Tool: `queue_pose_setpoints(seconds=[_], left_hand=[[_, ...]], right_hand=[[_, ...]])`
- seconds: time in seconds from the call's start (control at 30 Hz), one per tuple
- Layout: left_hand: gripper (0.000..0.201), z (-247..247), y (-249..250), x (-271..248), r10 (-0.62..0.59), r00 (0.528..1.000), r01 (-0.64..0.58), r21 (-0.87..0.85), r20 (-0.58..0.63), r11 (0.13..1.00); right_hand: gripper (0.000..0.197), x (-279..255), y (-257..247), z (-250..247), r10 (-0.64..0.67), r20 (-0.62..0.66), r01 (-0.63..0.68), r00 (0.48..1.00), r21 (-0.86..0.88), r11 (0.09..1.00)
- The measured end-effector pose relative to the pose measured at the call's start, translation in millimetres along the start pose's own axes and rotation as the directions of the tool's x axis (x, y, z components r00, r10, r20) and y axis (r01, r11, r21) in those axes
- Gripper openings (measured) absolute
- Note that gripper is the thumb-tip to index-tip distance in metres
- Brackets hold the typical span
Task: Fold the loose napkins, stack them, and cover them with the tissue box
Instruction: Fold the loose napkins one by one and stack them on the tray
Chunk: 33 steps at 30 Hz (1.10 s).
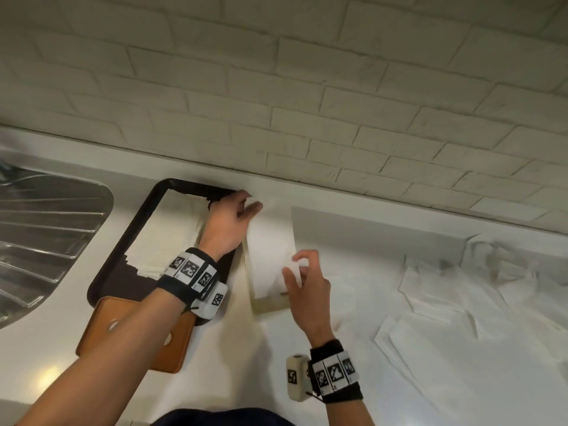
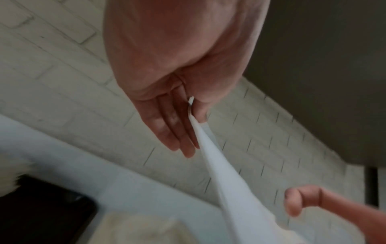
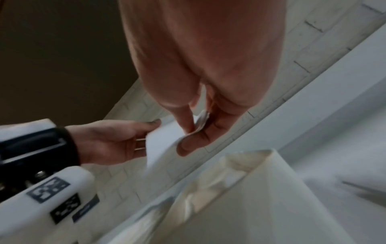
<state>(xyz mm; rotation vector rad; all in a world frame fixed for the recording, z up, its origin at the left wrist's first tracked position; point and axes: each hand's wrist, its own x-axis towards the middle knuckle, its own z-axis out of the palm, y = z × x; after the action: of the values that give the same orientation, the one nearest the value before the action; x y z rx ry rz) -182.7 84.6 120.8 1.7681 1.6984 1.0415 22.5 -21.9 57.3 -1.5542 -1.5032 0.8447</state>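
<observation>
A white napkin hangs stretched between both hands, just above a cream tissue box on the counter. My left hand pinches the napkin's far edge between thumb and fingers; the left wrist view shows that pinch with the napkin running away from it. My right hand pinches the near edge, with thumb and forefinger closed on the napkin in the right wrist view. A stack of folded napkins lies on a black tray to the left. Several loose napkins lie crumpled on the right.
An orange-brown board lies at the tray's near end, under my left forearm. A steel sink drainboard takes up the far left. A white brick wall closes off the back of the white counter.
</observation>
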Motion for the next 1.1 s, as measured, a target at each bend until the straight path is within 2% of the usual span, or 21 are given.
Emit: queue_pose_setpoints(seconds=[0.07, 0.17, 0.2, 0.27, 0.33, 0.4, 0.47, 0.53, 0.57, 0.63, 0.67, 0.73, 0.8, 0.87, 0.93, 1.0, 1.1], left_hand=[[0.017, 16.5, -14.3, -5.0, -0.023, 0.996, 0.016, 0.081, 0.086, 0.997], [0.023, 38.4, -29.5, -12.7, -0.048, 0.982, -0.002, 0.264, 0.183, 0.965], [0.028, 42.7, -30.9, -15.0, -0.05, 0.978, -0.018, 0.326, 0.201, 0.945], [0.039, 47.3, -29.6, -21.3, -0.02, 0.985, -0.048, 0.383, 0.171, 0.922], [0.04, 51.0, -18.1, -30.5, 0.052, 0.992, -0.087, 0.338, 0.111, 0.937], [0.032, 57.9, 1.3, -45.8, 0.141, 0.984, -0.163, 0.248, 0.105, 0.955], [0.022, 69.3, 23.9, -63.9, 0.197, 0.969, -0.221, 0.165, 0.151, 0.961], [0.014, 85.7, 43.0, -80.8, 0.23, 0.955, -0.252, 0.104, 0.184, 0.962], [0.01, 96.4, 50.1, -90.4, 0.237, 0.949, -0.259, 0.085, 0.209, 0.962], [0.006, 119.9, 60.5, -109.5, 0.215, 0.922, -0.254, 0.083, 0.322, 0.964], [0.007, 134.2, 62.2, -118.9, 0.191, 0.893, -0.251, 0.098, 0.408, 0.963], [0.01, 164.4, 58.9, -138.1, 0.105, 0.802, -0.257, 0.181, 0.588, 0.949], [0.028, 191.2, 46.3, -156.0, -0.018, 0.735, -0.268, 0.315, 0.678, 0.91], [0.041, 209.3, 35.4, -169.3, -0.089, 0.735, -0.239, 0.38, 0.672, 0.894], [0.037, 218.9, 31.0, -178.6, -0.126, 0.769, -0.133, 0.349, 0.627, 0.928], [0.027, 220.7, 29.4, -185.3, -0.169, 0.784, -0.027, 0.304, 0.598, 0.952], [0.029, 212.1, 27.6, -190.4, -0.201, 0.801, 0.096, 0.211, 0.564, 0.973]], right_hand=[[0.017, -4.8, 9.6, 6.7, 0.015, 0.058, -0.004, 0.998, -0.179, 0.984], [0.013, -2.1, 11.1, 12.0, 0.107, 0.164, -0.05, 0.981, -0.318, 0.947], [0.012, -0.5, 10.2, 9.2, 0.103, 0.165, -0.042, 0.981, -0.338, 0.94], [0.005, 3.0, 11.4, -6.0, 0.036, 0.058, -0.013, 0.998, -0.347, 0.938], [0.012, 8.2, 24.7, -33.3, 0.028, -0.124, -0.074, 0.992, -0.378, 0.923], [0.015, 12.2, 47.4, -63.9, 0.12, -0.217, -0.204, 0.969, -0.419, 0.885], [0.016, 14.5, 78.4, -85.8, 0.271, -0.228, -0.351, 0.935, -0.496, 0.794], [0.033, 15.4, 107.6, -95.7, 0.416, -0.166, -0.433, 0.894, -0.558, 0.708], [0.038, 15.5, 118.7, -98.2, 0.444, -0.119, -0.425, 0.888, -0.578, 0.696], [0.03, 18.4, 135.6, -102.1, 0.42, -0.031, -0.35, 0.907, -0.608, 0.712], [0.023, 19.9, 140.1, -104.9, 0.398, 0.012, -0.307, 0.917, -0.614, 0.727], [0.01, 20.6, 145.4, -114.8, 0.371, 0.03, -0.302, 0.928, -0.522, 0.798], [0.014, 19.5, 146.4, -129.3, 0.372, 0.005, -0.344, 0.928, -0.372, 0.862], [0.013, 16.1, 140.0, -148.1, 0.337, -0.014, -0.327, 0.941, -0.283, 0.902], [0.016, 13.8, 129.5, -169.0, 0.256, -0.001, -0.247, 0.967, -0.267, 0.932], [0.027, 12.9, 113.0, -189.9, 0.198, 0.08, -0.169, 0.977, -0.279, 0.945], [0.042, 14.9, 83.3, -216.2, 0.13, 0.255, -0.048, 0.958, -0.304, 0.951]])
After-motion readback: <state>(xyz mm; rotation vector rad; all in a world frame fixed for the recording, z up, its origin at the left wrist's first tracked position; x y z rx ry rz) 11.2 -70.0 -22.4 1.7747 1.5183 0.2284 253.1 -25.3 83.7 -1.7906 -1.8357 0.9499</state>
